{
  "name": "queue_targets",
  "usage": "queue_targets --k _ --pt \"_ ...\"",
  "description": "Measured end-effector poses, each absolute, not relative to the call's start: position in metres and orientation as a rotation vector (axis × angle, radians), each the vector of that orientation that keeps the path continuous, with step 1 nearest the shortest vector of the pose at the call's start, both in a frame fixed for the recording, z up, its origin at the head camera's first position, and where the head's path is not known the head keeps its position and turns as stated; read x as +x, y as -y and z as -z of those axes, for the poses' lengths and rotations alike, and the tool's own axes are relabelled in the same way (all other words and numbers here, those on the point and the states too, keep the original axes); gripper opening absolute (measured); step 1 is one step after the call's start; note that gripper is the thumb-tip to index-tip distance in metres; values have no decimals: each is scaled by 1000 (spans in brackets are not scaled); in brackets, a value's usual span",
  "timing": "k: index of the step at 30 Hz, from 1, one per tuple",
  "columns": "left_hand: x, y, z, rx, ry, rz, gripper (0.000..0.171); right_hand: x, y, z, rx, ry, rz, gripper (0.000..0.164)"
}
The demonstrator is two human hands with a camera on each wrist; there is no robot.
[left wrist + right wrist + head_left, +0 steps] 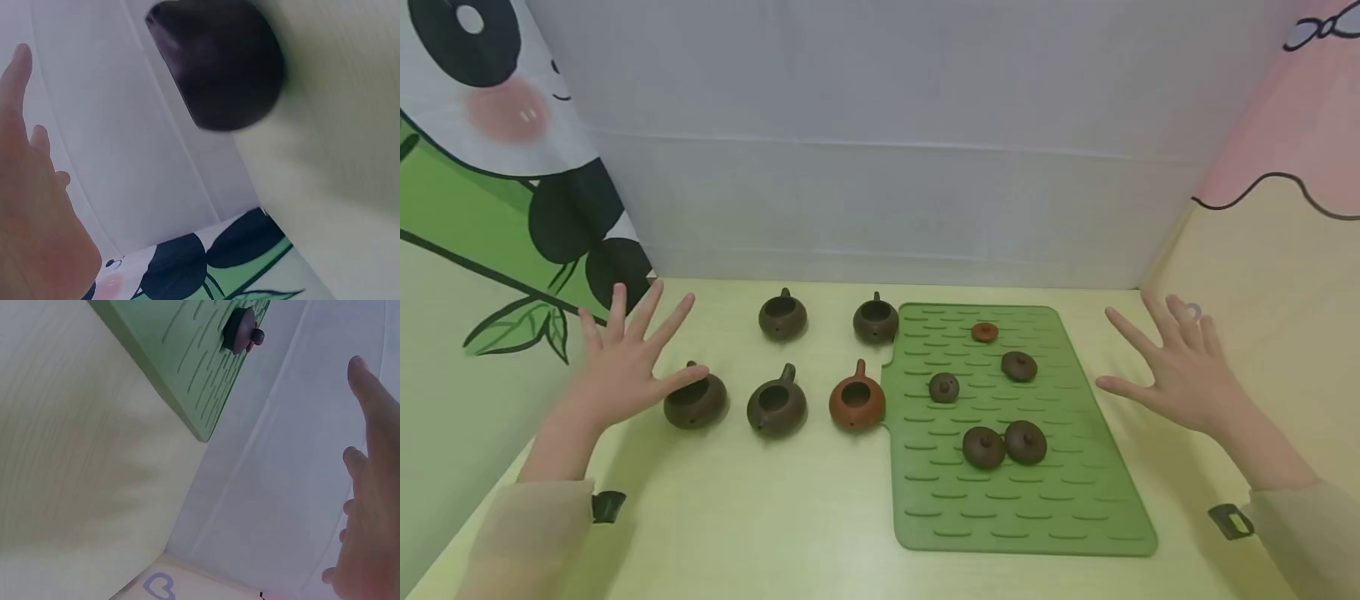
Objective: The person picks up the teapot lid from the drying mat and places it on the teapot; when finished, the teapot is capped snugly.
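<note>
My left hand (pixel 625 367) is held up with fingers spread at the left, its thumb overlapping a dark lidless teapot (pixel 698 407) in the head view. That pot shows large and dark (pixel 219 65) in the left wrist view. On the right, my right hand (pixel 1183 375) hovers with spread fingers beside the green mat (pixel 985 517), holding nothing. Several small teapots stand left of the mat, among them a reddish-brown teapot (pixel 867 413) and a dark teapot (pixel 777 412). Lids lie on the mat: a reddish lid (pixel 985 332), a dark lid (pixel 1019 367) and several more.
Two further dark teapots, the back left one (pixel 782 319) and the back right one (pixel 876 323), stand near the white back wall (pixel 880 200). Printed side panels (pixel 482 400) flank the pale table (pixel 760 525). Two dark lids (pixel 983 448) lie side by side on the mat.
</note>
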State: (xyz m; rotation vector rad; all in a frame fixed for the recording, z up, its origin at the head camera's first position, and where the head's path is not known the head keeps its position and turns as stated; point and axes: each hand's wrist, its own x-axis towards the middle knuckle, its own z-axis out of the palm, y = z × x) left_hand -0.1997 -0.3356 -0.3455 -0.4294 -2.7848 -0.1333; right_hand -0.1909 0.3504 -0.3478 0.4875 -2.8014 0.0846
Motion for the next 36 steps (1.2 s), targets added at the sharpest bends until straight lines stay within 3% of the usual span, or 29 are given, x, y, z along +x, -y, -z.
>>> queue_targets --k 24,36 --pt "-166 211 380 -517 2499 744 91 -232 -290 342 652 2750 -134 93" --pt "-150 152 410 -421 2530 1228 96 -280 -265 361 663 2806 -217 93"
